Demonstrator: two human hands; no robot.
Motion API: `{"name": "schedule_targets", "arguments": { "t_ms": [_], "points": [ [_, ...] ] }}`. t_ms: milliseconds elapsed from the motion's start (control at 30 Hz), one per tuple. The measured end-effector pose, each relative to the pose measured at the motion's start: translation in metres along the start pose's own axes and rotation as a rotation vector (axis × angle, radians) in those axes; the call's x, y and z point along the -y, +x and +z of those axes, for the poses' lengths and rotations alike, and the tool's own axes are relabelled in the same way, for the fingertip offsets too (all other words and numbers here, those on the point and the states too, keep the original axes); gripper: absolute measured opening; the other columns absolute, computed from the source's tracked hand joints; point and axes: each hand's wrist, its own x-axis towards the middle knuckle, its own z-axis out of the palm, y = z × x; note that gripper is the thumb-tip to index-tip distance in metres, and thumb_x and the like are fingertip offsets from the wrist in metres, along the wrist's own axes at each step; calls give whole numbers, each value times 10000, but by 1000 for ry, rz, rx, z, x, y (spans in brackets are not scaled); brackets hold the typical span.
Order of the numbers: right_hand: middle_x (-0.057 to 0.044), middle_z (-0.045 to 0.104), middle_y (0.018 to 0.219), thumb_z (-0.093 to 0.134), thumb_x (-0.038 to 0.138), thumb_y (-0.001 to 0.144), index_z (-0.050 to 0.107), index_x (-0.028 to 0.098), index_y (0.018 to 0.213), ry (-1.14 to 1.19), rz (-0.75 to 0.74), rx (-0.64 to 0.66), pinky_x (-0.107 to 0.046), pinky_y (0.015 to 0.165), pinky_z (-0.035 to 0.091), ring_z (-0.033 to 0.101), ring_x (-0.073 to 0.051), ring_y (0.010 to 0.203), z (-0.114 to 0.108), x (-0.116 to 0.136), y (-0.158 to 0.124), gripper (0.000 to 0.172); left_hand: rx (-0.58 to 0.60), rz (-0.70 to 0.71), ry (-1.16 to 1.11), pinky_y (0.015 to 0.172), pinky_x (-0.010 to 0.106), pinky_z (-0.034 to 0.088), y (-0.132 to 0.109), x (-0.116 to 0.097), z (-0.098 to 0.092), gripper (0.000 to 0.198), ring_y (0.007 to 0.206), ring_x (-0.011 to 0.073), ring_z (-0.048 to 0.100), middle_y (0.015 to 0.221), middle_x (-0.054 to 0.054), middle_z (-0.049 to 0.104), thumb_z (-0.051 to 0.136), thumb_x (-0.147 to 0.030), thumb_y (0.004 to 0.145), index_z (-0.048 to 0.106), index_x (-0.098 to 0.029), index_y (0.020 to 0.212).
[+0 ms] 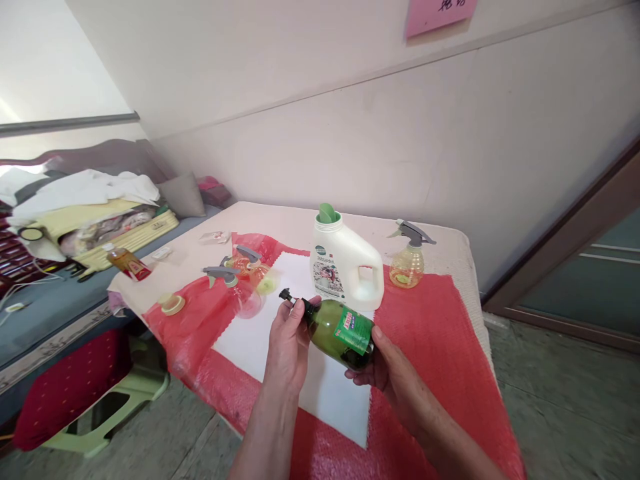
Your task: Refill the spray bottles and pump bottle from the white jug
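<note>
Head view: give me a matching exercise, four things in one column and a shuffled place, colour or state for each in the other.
Things:
1. green bottle
2. jug
3. cushion
4. note

Places, colours, states:
A. grey
B. stuck on the wall
C. held by the left hand and right hand
D. upright, with a green piece in its neck

Pairs: 1-C, 2-D, 3-A, 4-B

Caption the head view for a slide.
Left hand and right hand holding a tilted green bottle in front of a white jug.
</note>
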Motion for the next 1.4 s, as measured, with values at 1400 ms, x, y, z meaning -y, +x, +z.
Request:
{"name": "schedule_targets", "arguments": {
  "t_ms": [1400],
  "points": [
    [-45, 639, 1121, 827, 386, 606, 534, 305, 1201, -108, -319, 41, -364, 786, 497, 602, -231, 952, 5, 5, -6, 668, -134, 105, 17, 829, 281, 454, 9, -2, -8, 293, 878, 146, 638, 942, 30, 689, 816, -244, 653, 658, -183, 892]
  ]
}}
